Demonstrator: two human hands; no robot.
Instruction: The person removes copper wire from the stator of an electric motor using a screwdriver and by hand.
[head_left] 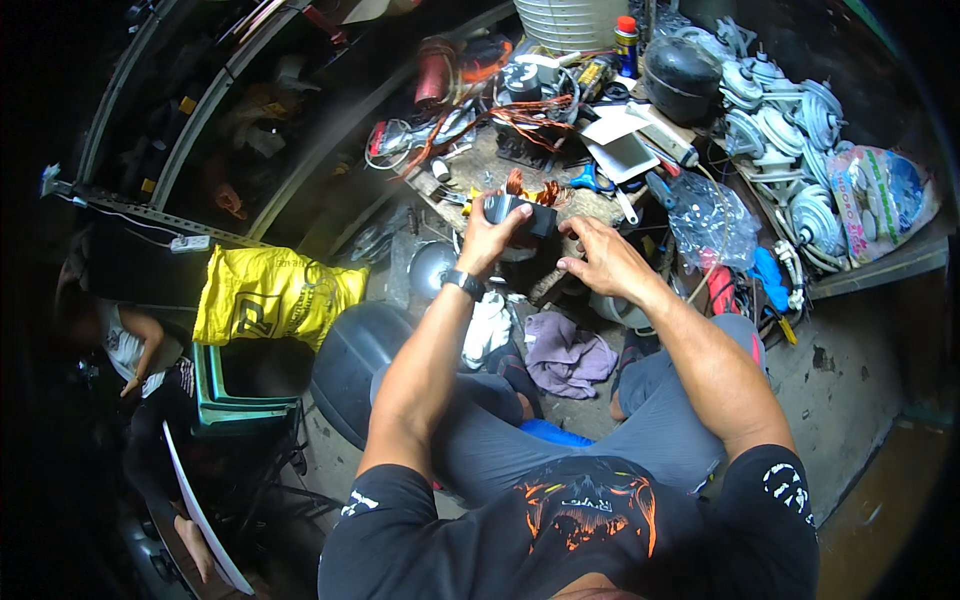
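My left hand grips a dark metal motor core with copper windings showing along its top. The thumb lies across the core's near face, and the other fingers are partly hidden behind it. My right hand is just right of the core. Its fingers are bent and the thumb stands apart from them, with nothing plainly held; whether a fingertip touches the core I cannot make out. Beneath the hands, a worn brownish bar slants down from the bench. Blue-handled scissors lie behind the core.
The cluttered workbench carries wires, a spray can and a black rounded housing. Several grey motors are piled at right. A purple cloth lies between my feet. A yellow sack and another person are at left.
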